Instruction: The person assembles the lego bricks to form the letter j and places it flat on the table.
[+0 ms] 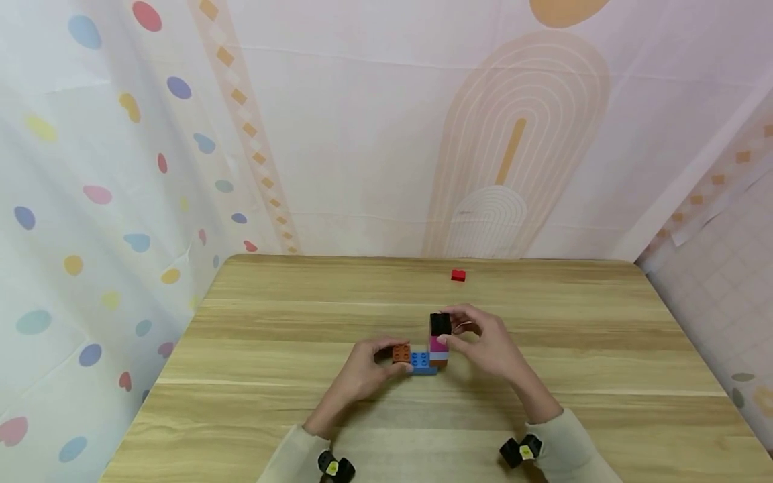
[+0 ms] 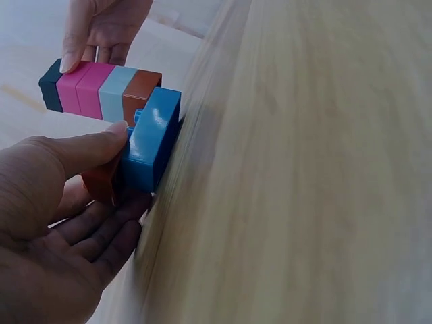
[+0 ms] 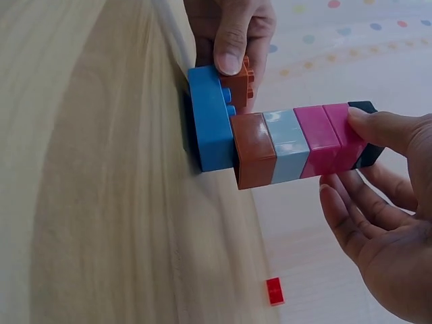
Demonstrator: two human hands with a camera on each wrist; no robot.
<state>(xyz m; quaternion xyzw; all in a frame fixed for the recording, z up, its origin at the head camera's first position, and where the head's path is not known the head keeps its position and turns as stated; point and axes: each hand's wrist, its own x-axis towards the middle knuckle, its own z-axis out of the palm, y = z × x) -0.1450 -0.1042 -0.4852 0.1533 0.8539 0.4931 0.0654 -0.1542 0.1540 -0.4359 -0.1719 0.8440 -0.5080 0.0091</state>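
Observation:
A long blue brick [image 1: 420, 362] lies on the table with an orange-brown brick [image 1: 401, 353] on its left end. My left hand [image 1: 364, 370] pinches that end, the thumb against the orange-brown brick. On the right end stands a tower: a brown brick [image 3: 254, 150] lowest, then a light blue brick [image 3: 286, 146], two pink bricks [image 3: 317, 140] and a black brick [image 1: 441, 324] on top. Near its top, my right hand [image 1: 490, 341] holds the tower, with the thumb on the upper pink brick. The right wrist view shows blue studs between the orange-brown brick and the tower.
A small red brick [image 1: 458, 276] sits by itself near the far edge of the wooden table [image 1: 302, 295]. Behind the table hangs a patterned curtain [image 1: 362, 147], with another dotted part at the left.

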